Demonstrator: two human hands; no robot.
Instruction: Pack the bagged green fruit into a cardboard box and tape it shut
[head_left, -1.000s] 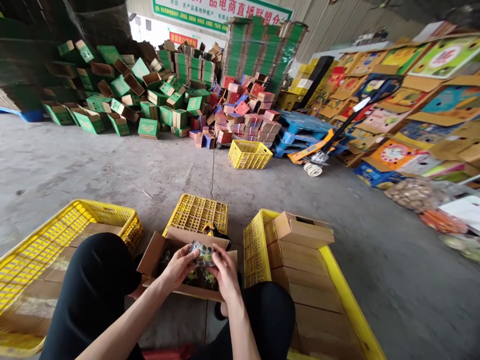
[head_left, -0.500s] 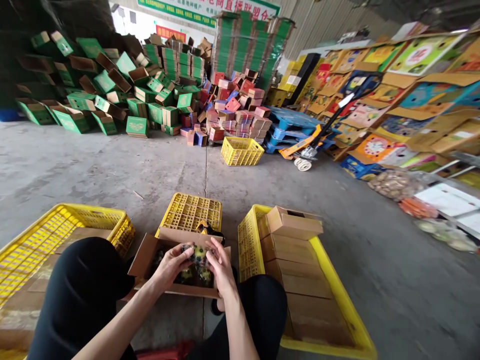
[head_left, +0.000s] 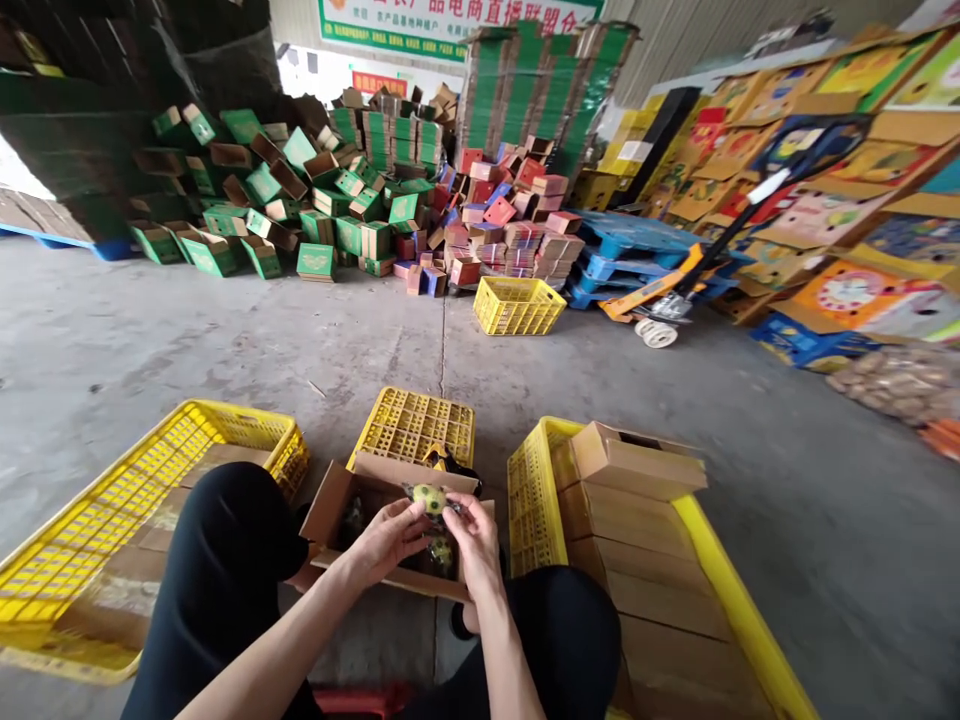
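Between both hands is a small pack, a yellow-green round thing with dark spots in clear wrapping [head_left: 429, 498]; its exact kind is unclear. My left hand [head_left: 391, 538] pinches its left side, and my right hand [head_left: 474, 535] grips the right side with bent fingers. They hold it just above an open cardboard box [head_left: 327, 506] between my knees. Inside the box lie similar wrapped pieces [head_left: 441, 552], partly hidden by my hands. Behind the box, a black-and-orange tool [head_left: 448, 462], perhaps a tape dispenser, rests by an upturned yellow crate [head_left: 412, 425].
A yellow crate [head_left: 536, 500] packed with cardboard boxes stands at right, another yellow crate [head_left: 296, 455] with cartons at left. Farther off are a yellow basket [head_left: 519, 308], a pallet jack [head_left: 664, 300], blue pallets [head_left: 630, 240] and heaped green cartons [head_left: 315, 262].
The view has swung left, so the scene sits farther right. Both hands still hold the wrapped pack, which is now turned so its yellow-green spotted face shows more clearly.
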